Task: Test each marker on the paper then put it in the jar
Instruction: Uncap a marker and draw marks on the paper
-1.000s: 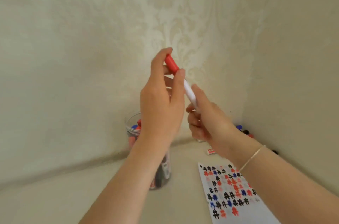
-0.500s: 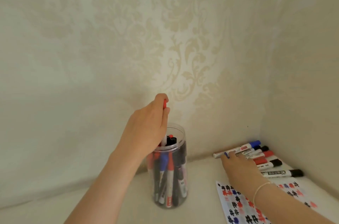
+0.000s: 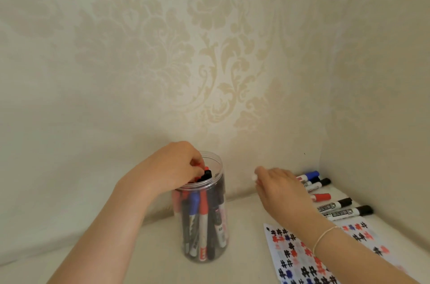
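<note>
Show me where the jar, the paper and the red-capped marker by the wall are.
jar (image 3: 210, 232), head view, clear side wall.
paper (image 3: 300, 267), head view, marked sheet.
red-capped marker (image 3: 322, 197), head view, red cap.

One clear jar (image 3: 204, 225), upright, packed with markers; count inside cannot be told, caps red, blue and black. Right of the jar, six loose markers: one blue-capped (image 3: 310, 174), two black-capped (image 3: 321, 183) just below it, one red-capped (image 3: 322, 197), two more black-capped (image 3: 344, 207) nearest the sheet. One paper (image 3: 363, 244), right of the jar, covered in marks. Two hands: left hand (image 3: 172, 165) at the jar mouth, right hand (image 3: 279, 187) right of the jar.
</note>
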Demonstrator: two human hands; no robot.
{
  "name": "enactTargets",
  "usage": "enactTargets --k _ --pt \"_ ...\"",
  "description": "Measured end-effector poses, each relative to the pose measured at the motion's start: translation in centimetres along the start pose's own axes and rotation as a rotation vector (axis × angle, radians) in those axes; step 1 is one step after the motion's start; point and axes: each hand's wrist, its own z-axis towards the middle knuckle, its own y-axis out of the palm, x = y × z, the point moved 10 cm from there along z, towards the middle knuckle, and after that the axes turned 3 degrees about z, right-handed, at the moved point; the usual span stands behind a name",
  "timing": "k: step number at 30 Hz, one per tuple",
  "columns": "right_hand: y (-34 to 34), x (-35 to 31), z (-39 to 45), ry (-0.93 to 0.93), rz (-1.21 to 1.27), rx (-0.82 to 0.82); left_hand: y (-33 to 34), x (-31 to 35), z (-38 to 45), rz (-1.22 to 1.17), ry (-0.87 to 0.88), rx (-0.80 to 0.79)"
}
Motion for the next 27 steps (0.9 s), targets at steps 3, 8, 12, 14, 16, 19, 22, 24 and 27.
enactTargets --k 3,8,12,14,16,19,22,24,27 --pt "-4.5 0.3 0.6 0.148 0.271 0.201 -0.3 0.1 0.2 -0.026 0.002 -0.007" --pt "-6.3 1.0 0.2 0.370 0.844 0.319 -0.3 0.0 0.4 -0.032 -0.039 -0.021" --pt "-6.2 1.6 -0.7 0.531 1.061 0.308 -2.4 2.1 -0.9 0.093 -0.032 0.230" --pt "-6.7 2.2 -1.2 0.569 1.086 0.343 -3.6 5.8 -2.8 -0.015 0.088 0.375" --pt "-6.8 3.2 -1.9 0.633 1.104 0.403 -1.4 9.5 -3.8 -0.133 0.204 0.264" --pt "-5.7 5.1 -3.5 0.791 1.222 0.446 5.7 12.6 -3.3 -0.111 0.240 -0.058" --pt "-3.3 5.5 -5.2 0.923 1.481 0.317 8.5 13.6 -2.5 -0.380 0.282 -0.097" --pt "-1.9 4.6 -5.9 0.911 1.612 0.092 9.4 14.1 -2.4 -0.561 0.335 -0.116" --pt "-1.1 3.8 -7.7 0.889 1.574 -0.190 12.0 14.9 -2.8 -0.744 0.393 -0.265"
